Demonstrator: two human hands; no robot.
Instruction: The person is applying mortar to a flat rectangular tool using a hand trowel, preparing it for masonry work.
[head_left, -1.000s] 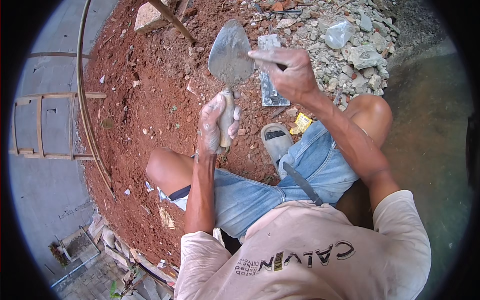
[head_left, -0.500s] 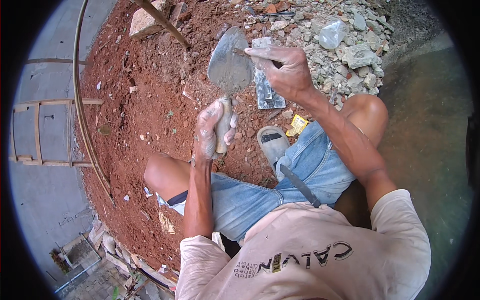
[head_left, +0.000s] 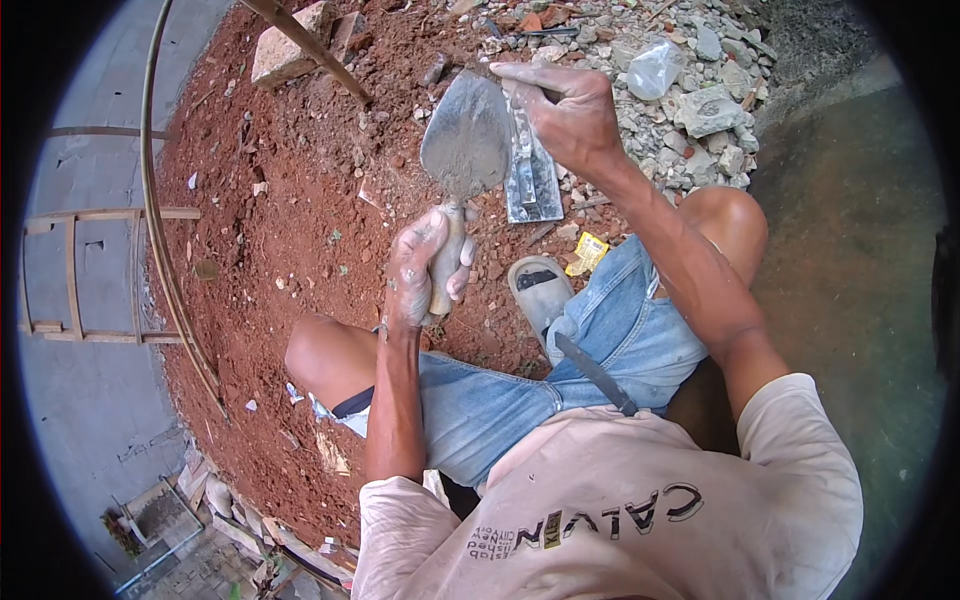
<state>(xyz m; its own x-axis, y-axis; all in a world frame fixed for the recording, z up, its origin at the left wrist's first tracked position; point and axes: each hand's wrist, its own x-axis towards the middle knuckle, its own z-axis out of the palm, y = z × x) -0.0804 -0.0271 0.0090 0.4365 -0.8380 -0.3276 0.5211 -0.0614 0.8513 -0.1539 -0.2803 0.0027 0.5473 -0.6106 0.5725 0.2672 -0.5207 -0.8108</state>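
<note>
A trowel (head_left: 462, 150) points away from me, its broad grey blade smeared with mortar. My left hand (head_left: 415, 262) is wrapped round its wooden handle. My right hand (head_left: 573, 118) is closed in a pinch at the far right edge of the blade, fingertips close to the metal. Whatever lies between those fingers is hidden or too small to make out. Both hands are dusted with pale mortar. On the ground just right of the blade rests a mortar-stained flat plastering float (head_left: 535, 190), partly covered by my right hand.
Red soil (head_left: 270, 320) spreads ahead and left, with a pile of rubble (head_left: 700, 120) at far right and a clear plastic bag (head_left: 655, 70) on it. A pole (head_left: 310, 45), pale block (head_left: 290, 45), yellow packet (head_left: 588, 254) and wooden frame (head_left: 75, 275) surround my sandalled foot (head_left: 540, 290).
My right hand has moved away from the middle of the blade to its far edge. A small brown piece seen at its fingertips no longer shows. The left hand keeps its grip on the trowel.
</note>
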